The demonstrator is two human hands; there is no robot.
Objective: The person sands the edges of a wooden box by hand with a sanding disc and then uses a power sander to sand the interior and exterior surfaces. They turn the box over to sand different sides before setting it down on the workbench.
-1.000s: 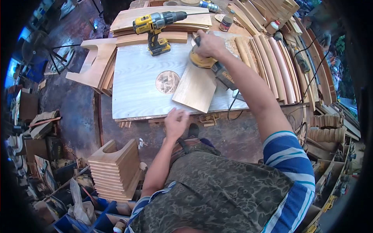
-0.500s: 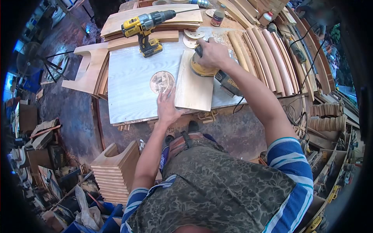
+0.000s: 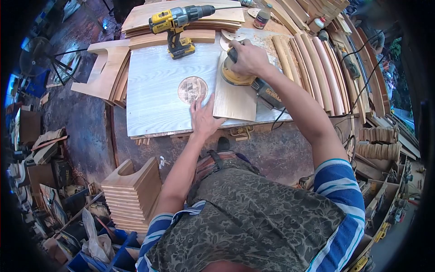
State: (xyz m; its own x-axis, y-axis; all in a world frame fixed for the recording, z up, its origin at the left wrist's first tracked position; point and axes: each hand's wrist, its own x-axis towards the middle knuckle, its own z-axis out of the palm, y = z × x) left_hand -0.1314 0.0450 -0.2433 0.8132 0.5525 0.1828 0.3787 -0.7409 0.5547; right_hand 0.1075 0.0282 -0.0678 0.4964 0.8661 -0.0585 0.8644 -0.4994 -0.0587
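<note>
Head view: one sander (image 3: pixel 235 76), one board (image 3: pixel 235 97), one drill (image 3: pixel 179 25).

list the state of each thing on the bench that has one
sander: on the small board, gripped by the right hand
small board: flat, steadied at its edge by the left hand
drill: standing unheld on stacked boards
bottle: upright, capped

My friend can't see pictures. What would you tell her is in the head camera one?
A person's right hand presses a yellow sander onto a wooden board on a workbench, while the left hand holds the board's edge. A yellow cordless drill stands nearby.
</note>
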